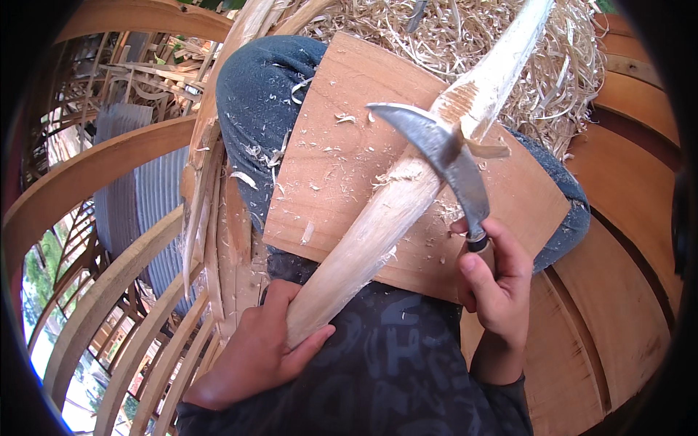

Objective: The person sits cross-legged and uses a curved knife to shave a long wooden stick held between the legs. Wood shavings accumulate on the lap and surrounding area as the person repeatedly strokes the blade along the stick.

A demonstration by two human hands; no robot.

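My left hand point(262, 345) is wrapped round the near end of a pale, peeled wooden pole point(360, 243). The pole slants up to the far right, across a square wooden board point(327, 156) on my lap. My right hand point(502, 283) grips the dark handle of a curved knife point(469, 182). Its sickle-like blade crosses over the pole, with the tip pointing to the left. A curled wood shaving point(488, 150) lies at the blade's edge, next to a notched, rough patch point(458, 100) on the pole. Whether the edge touches the wood I cannot tell.
A heap of pale wood shavings point(560, 87) lies beyond the board. Split timber pieces point(207, 189) stand along my left leg point(258, 94). Curved wooden ribs point(109, 312) rise at the left, and wide curved planks point(618, 211) line the right side.
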